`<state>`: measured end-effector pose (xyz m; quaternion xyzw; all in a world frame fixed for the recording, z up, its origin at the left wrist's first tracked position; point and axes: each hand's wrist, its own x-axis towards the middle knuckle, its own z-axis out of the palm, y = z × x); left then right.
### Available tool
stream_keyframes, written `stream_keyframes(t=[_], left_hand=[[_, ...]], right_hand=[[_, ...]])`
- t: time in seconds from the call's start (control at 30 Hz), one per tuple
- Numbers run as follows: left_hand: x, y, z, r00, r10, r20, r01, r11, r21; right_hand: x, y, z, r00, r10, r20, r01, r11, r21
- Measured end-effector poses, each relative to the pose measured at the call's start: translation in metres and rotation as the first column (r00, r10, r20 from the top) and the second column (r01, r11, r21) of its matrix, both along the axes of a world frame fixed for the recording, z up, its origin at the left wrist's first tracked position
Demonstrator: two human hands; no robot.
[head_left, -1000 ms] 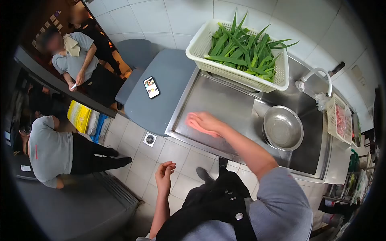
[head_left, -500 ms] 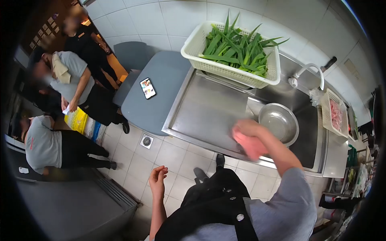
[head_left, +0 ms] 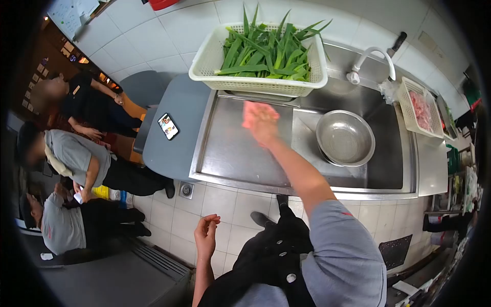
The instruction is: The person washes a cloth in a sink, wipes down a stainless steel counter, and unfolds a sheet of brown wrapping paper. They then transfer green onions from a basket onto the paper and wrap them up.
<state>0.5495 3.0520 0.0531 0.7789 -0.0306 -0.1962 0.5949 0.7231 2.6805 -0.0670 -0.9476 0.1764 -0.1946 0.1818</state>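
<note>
A pink cloth (head_left: 253,115) lies bunched under my right hand (head_left: 265,128), whose fingers are closed over it. They press it on the steel drainboard (head_left: 230,151), close below a white plastic basket (head_left: 204,71) of long green leaves (head_left: 273,53). To the right, a round metal bowl (head_left: 346,138) rests partly over the sink basin (head_left: 393,138). My left hand (head_left: 206,236) hangs over the tiled floor with nothing in it, its fingers loosely bent and apart from the thumb.
A phone (head_left: 168,126) with a lit screen lies on the grey table (head_left: 176,102) at the left. Behind the sink rises a white tap (head_left: 372,64). A basket (head_left: 419,110) with pink pieces stands at the right. Several people (head_left: 76,153) are at the far left.
My right hand has moved the cloth from the drainboard's front edge beside the bowl to its back, leftward. The left hand stays free. My view has shifted, and the people have changed posture.
</note>
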Motion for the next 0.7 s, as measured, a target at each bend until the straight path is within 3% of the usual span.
stream_keyframes(t=[0.13, 0.17, 0.2, 0.3, 0.37, 0.4, 0.47, 0.57, 0.63, 0.7], left_hand=[[-0.002, 0.015, -0.009, 0.999, 0.007, -0.043, -0.006, 1.000, 0.018], [0.000, 0.015, -0.008, 0.999, 0.013, -0.035, -0.013, 1.000, 0.000], [0.002, 0.013, -0.009, 0.999, 0.023, -0.022, -0.023, 0.999, -0.025], [0.013, 0.005, -0.013, 1.000, -0.030, 0.007, 0.030, 0.999, -0.037], [0.024, -0.016, -0.013, 0.995, -0.095, 0.019, 0.096, 0.994, -0.061], [0.028, -0.031, -0.007, 0.988, -0.145, 0.043, 0.148, 0.987, -0.060], [0.035, -0.061, 0.003, 0.963, -0.248, 0.107, 0.255, 0.965, -0.057], [0.040, -0.089, 0.020, 0.888, -0.405, 0.216, 0.419, 0.908, -0.022], [0.042, -0.091, 0.008, 0.881, -0.428, 0.203, 0.436, 0.900, 0.005], [0.042, -0.086, -0.005, 0.877, -0.436, 0.202, 0.439, 0.898, 0.030]], right_hand=[[-0.094, -0.063, -0.004, 0.967, -0.110, -0.230, 0.051, 0.967, -0.251], [-0.113, -0.057, 0.014, 0.963, -0.120, -0.243, 0.058, 0.967, -0.247], [-0.130, -0.054, 0.047, 0.893, -0.129, -0.432, 0.119, 0.992, -0.050], [-0.145, -0.003, 0.100, 0.936, 0.099, -0.338, 0.010, 0.952, 0.307], [-0.153, 0.064, 0.101, 0.904, 0.199, -0.379, -0.165, 0.979, 0.120], [-0.151, 0.094, 0.072, 0.943, 0.299, -0.144, -0.239, 0.913, 0.332], [-0.155, 0.128, 0.042, 0.925, 0.343, -0.161, -0.317, 0.933, 0.169], [-0.207, 0.079, 0.056, 0.881, 0.427, -0.206, -0.397, 0.902, 0.171], [-0.259, 0.033, 0.115, 0.853, 0.288, -0.436, -0.165, 0.940, 0.299], [-0.334, -0.025, 0.088, 0.965, 0.257, -0.052, -0.231, 0.929, 0.288]])
